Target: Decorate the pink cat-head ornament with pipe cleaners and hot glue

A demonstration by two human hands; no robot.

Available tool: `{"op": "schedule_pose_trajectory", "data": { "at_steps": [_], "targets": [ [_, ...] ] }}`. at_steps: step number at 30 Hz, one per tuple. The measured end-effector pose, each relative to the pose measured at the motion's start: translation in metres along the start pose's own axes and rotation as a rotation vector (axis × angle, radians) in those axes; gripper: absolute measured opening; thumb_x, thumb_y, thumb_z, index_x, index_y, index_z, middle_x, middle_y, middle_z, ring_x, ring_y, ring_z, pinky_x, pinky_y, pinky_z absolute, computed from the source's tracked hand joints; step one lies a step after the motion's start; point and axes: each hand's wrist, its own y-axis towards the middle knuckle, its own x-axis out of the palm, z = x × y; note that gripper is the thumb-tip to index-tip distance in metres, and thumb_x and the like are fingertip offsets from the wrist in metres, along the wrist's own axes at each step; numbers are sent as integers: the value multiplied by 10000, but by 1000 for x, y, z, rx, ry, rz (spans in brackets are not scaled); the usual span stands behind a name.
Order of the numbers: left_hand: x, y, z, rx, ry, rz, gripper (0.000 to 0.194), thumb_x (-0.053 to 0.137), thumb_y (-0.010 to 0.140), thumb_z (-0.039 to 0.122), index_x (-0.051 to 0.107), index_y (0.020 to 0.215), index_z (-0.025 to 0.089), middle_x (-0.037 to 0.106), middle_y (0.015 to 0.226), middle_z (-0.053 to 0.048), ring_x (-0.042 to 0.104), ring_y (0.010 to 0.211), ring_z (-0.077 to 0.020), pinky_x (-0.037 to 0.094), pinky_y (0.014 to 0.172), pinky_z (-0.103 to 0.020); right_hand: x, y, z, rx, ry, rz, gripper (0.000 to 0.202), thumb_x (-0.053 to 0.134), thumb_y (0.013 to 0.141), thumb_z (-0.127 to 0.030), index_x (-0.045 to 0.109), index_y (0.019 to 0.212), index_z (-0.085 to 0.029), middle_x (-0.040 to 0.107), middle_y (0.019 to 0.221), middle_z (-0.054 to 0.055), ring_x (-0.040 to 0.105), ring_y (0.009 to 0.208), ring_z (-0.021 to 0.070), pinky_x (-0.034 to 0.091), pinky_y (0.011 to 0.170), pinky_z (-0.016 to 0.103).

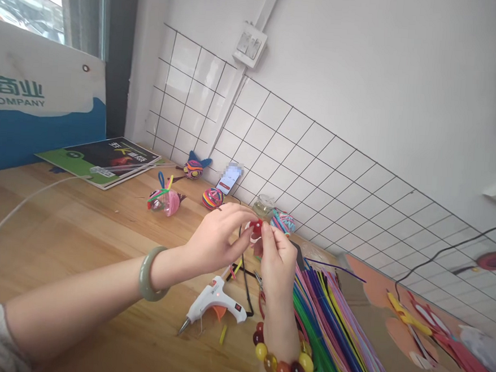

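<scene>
My left hand (223,235) and my right hand (278,253) meet over the middle of the table, with a small red piece (255,227) pinched between their fingertips. A bit of white shows at its lower edge; its exact shape is too small to tell. Below my hands a white glue gun (215,300) lies on its side, its metal nozzle pointing to the lower left. Beside my right wrist lies a bundle of colourful pipe cleaners (332,322). A glass jar (263,206) and a blue, pink and white wrapped ball (283,221) are just behind my fingers.
Striped wrapped balls (212,198), a pink ornament (166,200) and a phone (230,179) are at the back. Magazines (109,162) lie at the left, with a white cable nearby. Yellow-handled scissors (409,315) are at the right. A wire grid (293,141) lines the wall.
</scene>
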Motion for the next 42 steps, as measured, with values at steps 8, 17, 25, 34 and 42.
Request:
{"op": "schedule_pose_trajectory", "data": {
  "at_steps": [8,17,25,34,42],
  "targets": [
    [0,9,-10,-818,-756,-246,200,648,783,276,703,905,128,730,833,-61,649,750,-144,499,689,-258,0,3,5,12,-28,-48,360,522,889,-461,592,678,-178,458,549,-48,431,513,108,341,510,242],
    [1,7,-15,-831,-838,-223,177,678,773,304,746,832,152,724,735,-42,615,672,-124,464,663,-252,2,3,7,63,0,-74,375,527,878,-491,624,707,-172,465,517,-49,414,487,109,328,499,249],
    [4,8,-15,-872,-845,-167,98,679,750,227,720,759,139,698,675,-17,598,635,-105,462,664,-243,1,5,13,87,27,-94,384,547,871,-508,591,681,-177,507,567,-34,425,507,108,338,502,249],
    [2,9,-24,-946,-775,-118,136,696,726,265,710,767,136,680,702,-9,528,603,-81,389,582,-218,0,11,26,125,39,-153,394,576,832,-548,617,711,-175,557,601,-22,451,501,107,356,500,246],
    [10,4,-27,-865,-779,-175,177,666,749,232,639,893,133,682,788,-27,592,647,-96,444,609,-233,-1,11,26,150,67,-97,364,627,795,-522,640,728,-164,592,641,-7,440,493,96,348,483,238]
  ]
}}
